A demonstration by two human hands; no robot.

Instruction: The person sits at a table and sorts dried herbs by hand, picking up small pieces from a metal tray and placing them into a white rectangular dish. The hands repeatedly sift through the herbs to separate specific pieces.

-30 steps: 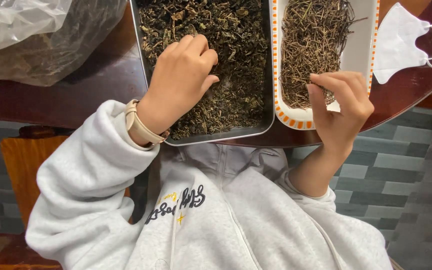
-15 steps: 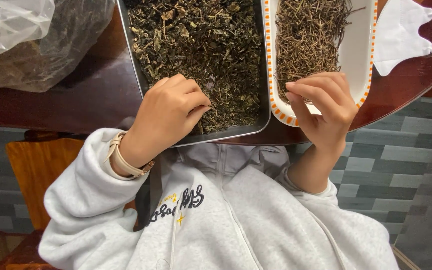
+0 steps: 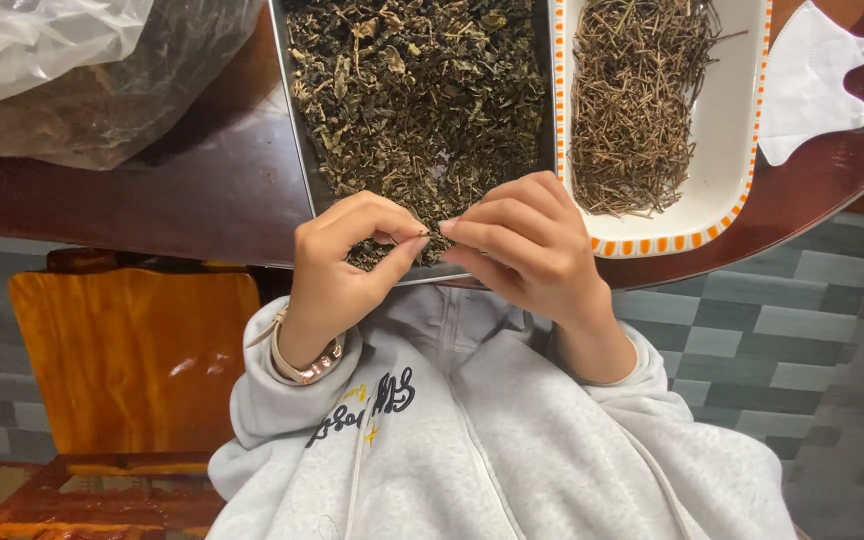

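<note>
A metal tray (image 3: 297,150) full of dark dried leaves (image 3: 422,90) lies on the dark wooden table (image 3: 202,190). To its right stands a white dish with an orange-checked rim (image 3: 732,200) holding thin brown stems (image 3: 637,100). My left hand (image 3: 347,265) and my right hand (image 3: 517,245) meet over the tray's near edge. Their fingertips pinch a small dried leaf piece (image 3: 434,232) between them. A watch sits on my left wrist.
A clear plastic bag of dried leaves (image 3: 82,80) lies at the table's left. A white face mask (image 3: 812,85) lies at the right. An orange wooden chair (image 3: 132,350) stands at my left, over a grey tiled floor (image 3: 802,330).
My right hand has moved left from the white dish to the metal tray's near edge. My left hand drew back from the leaves to meet it, both now pinching a small piece.
</note>
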